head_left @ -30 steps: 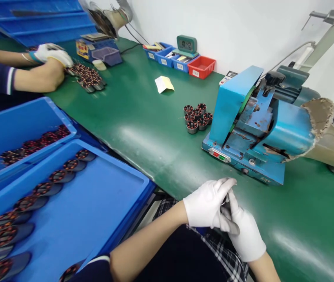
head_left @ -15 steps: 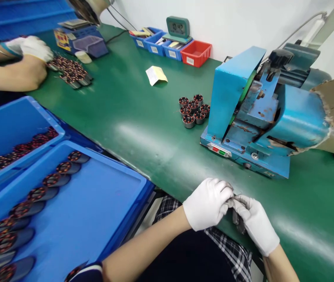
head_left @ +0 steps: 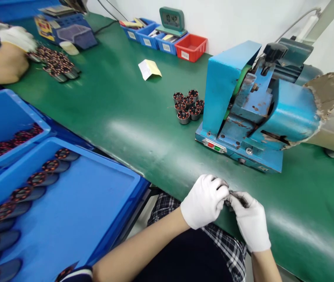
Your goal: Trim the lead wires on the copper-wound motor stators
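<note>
White-gloved fingers (head_left: 221,193) together, held part's axis hidden

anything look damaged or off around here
Yes, the blue machine looks worn: its right-hand cover ends in a ragged, crusty rim, and rusty-looking patches break up the paint. The white gloves also look smudged dark in places.

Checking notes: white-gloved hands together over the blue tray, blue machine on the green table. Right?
Not over the blue tray: the head view shows the white-gloved left hand and right hand together at the near edge of the green table, with the blue machine on it.
</note>
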### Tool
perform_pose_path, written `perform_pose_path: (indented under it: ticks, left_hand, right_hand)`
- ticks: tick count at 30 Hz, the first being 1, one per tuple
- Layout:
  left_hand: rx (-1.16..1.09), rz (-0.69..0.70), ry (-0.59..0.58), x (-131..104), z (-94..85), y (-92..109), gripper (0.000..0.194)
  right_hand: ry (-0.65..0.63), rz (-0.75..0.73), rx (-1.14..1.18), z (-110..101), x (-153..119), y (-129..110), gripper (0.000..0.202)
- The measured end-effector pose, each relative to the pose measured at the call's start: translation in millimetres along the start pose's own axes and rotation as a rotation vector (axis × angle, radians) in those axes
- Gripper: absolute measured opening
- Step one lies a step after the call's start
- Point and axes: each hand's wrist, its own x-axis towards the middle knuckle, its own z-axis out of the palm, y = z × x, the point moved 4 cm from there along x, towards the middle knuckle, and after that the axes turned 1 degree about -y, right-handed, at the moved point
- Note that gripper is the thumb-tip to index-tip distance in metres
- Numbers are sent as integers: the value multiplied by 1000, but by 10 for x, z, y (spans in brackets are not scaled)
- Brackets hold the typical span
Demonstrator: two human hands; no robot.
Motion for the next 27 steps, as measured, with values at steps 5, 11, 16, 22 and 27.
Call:
perform_pose_path:
  ticks: [5,11,16,22,27]
  left_hand:
    - [0,15,45,-18,31,3,9]
    - [6,13,72,-34,48,4,9]
    - [-12,-4,67,-35,46,8,10]
    - [-104,-31,53,-33,11,-10,14]
    - [-373,-32,37,-16,-128,-198,68]
  right_hand:
    - [506,78,2,-405,-21,134,27]
    - [152,-67,-54,-286,-111,197,23]
    - [95,-482,-216,-63,-154,-76,13]
    - [-2,-821,-789,31,-127,-262,21]
    - [-55,-687,-597,19,-17,-225,19]
